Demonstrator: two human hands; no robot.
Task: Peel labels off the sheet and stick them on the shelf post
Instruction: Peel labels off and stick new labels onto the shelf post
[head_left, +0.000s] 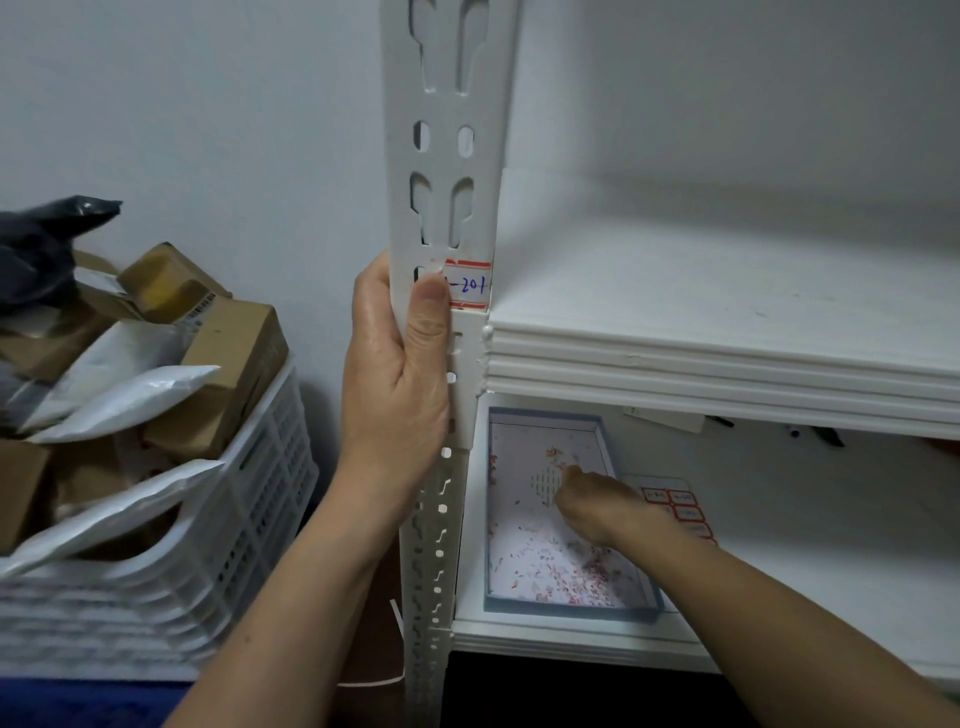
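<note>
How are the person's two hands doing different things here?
The left hand is raised and wrapped around the shelf post, thumb pressing a red-edged label; the right hand reaches low into the blue-rimmed box on the lower shelf. The left grips firmly; whether the right holds anything cannot be told. Both are bare.

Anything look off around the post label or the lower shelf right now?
The label on the shelf post has a torn, lifted left edge under the left hand thumb. Red and white scraps litter the shallow box by the right hand.
</note>
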